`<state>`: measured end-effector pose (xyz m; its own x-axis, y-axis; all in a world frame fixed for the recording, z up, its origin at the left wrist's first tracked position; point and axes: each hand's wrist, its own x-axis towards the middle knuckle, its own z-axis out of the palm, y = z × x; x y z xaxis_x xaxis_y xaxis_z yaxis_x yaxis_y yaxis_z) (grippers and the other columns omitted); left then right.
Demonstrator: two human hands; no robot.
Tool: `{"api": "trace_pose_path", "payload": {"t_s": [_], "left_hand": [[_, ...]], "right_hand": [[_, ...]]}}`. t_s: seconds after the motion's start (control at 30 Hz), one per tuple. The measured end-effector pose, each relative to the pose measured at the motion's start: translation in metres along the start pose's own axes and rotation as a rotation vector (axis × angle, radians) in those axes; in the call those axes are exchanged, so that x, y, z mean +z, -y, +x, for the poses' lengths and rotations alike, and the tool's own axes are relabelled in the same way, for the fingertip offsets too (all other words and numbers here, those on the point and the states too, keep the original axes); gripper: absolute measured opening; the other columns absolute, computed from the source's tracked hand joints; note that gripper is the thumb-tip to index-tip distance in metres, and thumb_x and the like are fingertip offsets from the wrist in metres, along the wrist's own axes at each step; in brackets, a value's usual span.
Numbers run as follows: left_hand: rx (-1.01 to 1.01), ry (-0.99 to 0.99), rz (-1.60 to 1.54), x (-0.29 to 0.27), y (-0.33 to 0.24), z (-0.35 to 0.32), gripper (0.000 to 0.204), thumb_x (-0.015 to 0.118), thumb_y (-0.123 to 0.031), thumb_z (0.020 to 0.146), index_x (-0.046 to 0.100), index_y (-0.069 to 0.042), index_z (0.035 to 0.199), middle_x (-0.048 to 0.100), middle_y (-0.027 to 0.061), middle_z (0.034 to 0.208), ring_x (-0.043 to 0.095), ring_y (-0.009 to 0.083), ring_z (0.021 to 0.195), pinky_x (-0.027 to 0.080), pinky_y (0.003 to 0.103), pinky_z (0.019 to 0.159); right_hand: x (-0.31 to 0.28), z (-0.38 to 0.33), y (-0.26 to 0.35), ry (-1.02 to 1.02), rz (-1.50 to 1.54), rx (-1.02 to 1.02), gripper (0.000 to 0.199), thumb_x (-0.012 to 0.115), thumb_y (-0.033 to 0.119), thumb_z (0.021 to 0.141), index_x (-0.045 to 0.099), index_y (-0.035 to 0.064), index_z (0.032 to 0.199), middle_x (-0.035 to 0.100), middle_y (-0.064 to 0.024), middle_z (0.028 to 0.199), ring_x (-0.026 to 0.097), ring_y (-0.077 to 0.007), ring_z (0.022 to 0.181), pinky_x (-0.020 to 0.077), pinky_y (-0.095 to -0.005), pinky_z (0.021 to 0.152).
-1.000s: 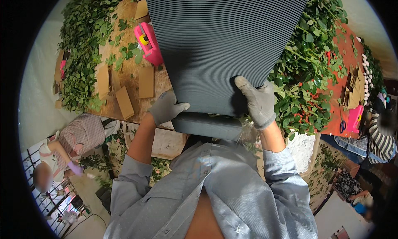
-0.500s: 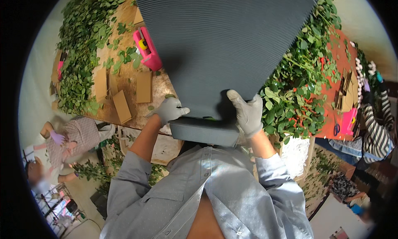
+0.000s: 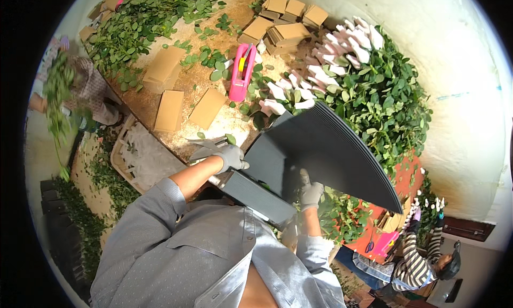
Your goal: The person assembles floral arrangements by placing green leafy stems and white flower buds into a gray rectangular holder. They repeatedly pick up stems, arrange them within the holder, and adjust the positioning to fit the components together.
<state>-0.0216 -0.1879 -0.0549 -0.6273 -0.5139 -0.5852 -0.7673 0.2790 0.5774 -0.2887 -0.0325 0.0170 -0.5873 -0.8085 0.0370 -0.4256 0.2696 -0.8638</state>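
Two gloved hands hold a stack of dark grey sheets over a leaf-strewn table.

The left hand [image 3: 231, 157], in a grey glove, has its fingers curled around the near corner of the stack of sheets [image 3: 315, 158], gripping its edge. The right hand [image 3: 310, 193], also gloved, lies flat with fingers pressed against the face of the stack, thumb pointing up. The stack tilts between the two hands, its ribbed edge just below the left hand and its far end fanning out beyond the right. Past the left hand, on the table [image 3: 235, 121], stands a pink tape dispenser [image 3: 241, 73], with flat cardboard pieces [image 3: 170, 110] to its left and small folded boxes [image 3: 286, 33] further off. Green leafy branches [image 3: 382, 105] pile up beyond the right hand, with white-wrapped bundles [image 3: 326, 67] among them.
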Motion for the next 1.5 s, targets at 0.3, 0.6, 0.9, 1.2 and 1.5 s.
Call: {"api": "trace_pose_path", "payload": {"t_s": [0.3, 0.6, 0.9, 1.2, 1.5], "left_hand": [[0.089, -0.011, 0.083, 0.006, 0.003, 0.014, 0.055, 0.069, -0.058, 0.084, 0.077, -0.005, 0.095, 0.074, 0.0216, 0.098, 0.070, 0.0386, 0.095, 0.054, 0.047, 0.087], [0.108, -0.122, -0.081, 0.011, 0.017, 0.010, 0.053, 0.071, -0.054, 0.083, 0.074, -0.002, 0.086, 0.071, 0.0231, 0.087, 0.070, 0.0357, 0.083, 0.053, 0.045, 0.077], [0.067, -0.052, 0.003, 0.001, 0.007, 0.012, 0.051, 0.073, -0.053, 0.080, 0.072, -0.002, 0.081, 0.071, 0.0233, 0.086, 0.069, 0.0376, 0.081, 0.052, 0.046, 0.076], [0.021, 0.137, 0.287, -0.064, -0.054, -0.022, 0.058, 0.070, -0.057, 0.084, 0.075, 0.001, 0.089, 0.073, 0.0235, 0.097, 0.070, 0.0353, 0.090, 0.053, 0.045, 0.081], [0.377, 0.607, 0.481, -0.066, -0.137, -0.034, 0.080, 0.059, -0.072, 0.086, 0.067, -0.003, 0.127, 0.068, 0.0221, 0.127, 0.064, 0.0366, 0.119, 0.049, 0.043, 0.101]], "right_hand": [[0.001, 0.025, 0.016, 0.066, -0.395, 0.293, 0.062, 0.068, 0.053, 0.094, 0.064, 0.0007, 0.127, 0.071, -0.0222, 0.120, 0.064, -0.0410, 0.116, 0.0493, -0.0438, 0.098], [-0.005, 0.015, 0.091, 0.496, -0.946, 0.101, 0.047, 0.056, 0.046, 0.099, 0.073, 0.0034, 0.111, 0.070, -0.0195, 0.118, 0.065, -0.0362, 0.114, 0.0521, -0.0459, 0.097], [0.089, 0.025, 0.070, 0.738, -1.104, -0.248, 0.039, 0.054, 0.021, 0.097, 0.061, 0.0065, 0.133, 0.054, -0.0194, 0.140, 0.053, -0.0369, 0.131, 0.0491, -0.0475, 0.100], [0.096, 0.022, 0.043, 0.537, -1.023, -0.358, 0.030, 0.053, 0.020, 0.097, 0.068, 0.0160, 0.122, 0.056, -0.0126, 0.127, 0.053, -0.0312, 0.121, 0.0480, -0.0477, 0.091], [0.082, 0.021, 0.051, 0.533, -1.051, -0.420, 0.026, 0.055, 0.022, 0.095, 0.069, 0.0169, 0.116, 0.056, -0.0099, 0.123, 0.052, -0.0291, 0.119, 0.0438, -0.0481, 0.093]]}}
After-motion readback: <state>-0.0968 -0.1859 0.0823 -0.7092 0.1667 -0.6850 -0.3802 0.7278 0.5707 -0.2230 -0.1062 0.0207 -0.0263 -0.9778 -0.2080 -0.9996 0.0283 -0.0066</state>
